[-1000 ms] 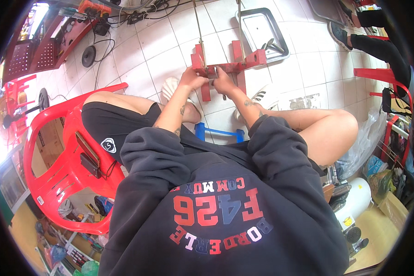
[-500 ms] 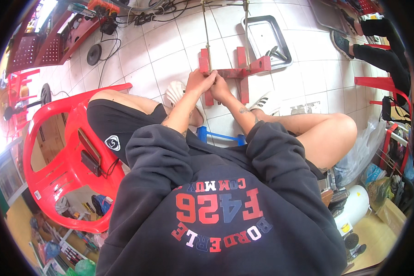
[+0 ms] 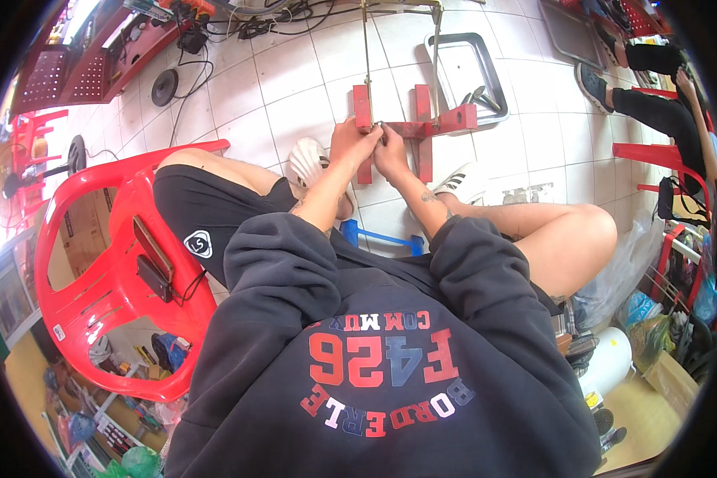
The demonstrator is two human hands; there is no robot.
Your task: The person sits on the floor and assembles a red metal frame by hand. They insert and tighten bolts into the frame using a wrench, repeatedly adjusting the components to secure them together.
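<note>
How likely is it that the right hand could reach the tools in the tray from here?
Likely yes, perhaps with a lean: the tools lie uncovered in the tray, just beyond the red frame. The right hand would have to pass over or around that frame.

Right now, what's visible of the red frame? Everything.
The red frame looks like scuffed, painted metal: two parallel bars joined by a crossbar whose right end has a round hole. Two thin rods extend from it toward the picture's top. It stands on white tiles. The left hand appears to touch its left part; the right hand is close by, contact hidden.
</note>
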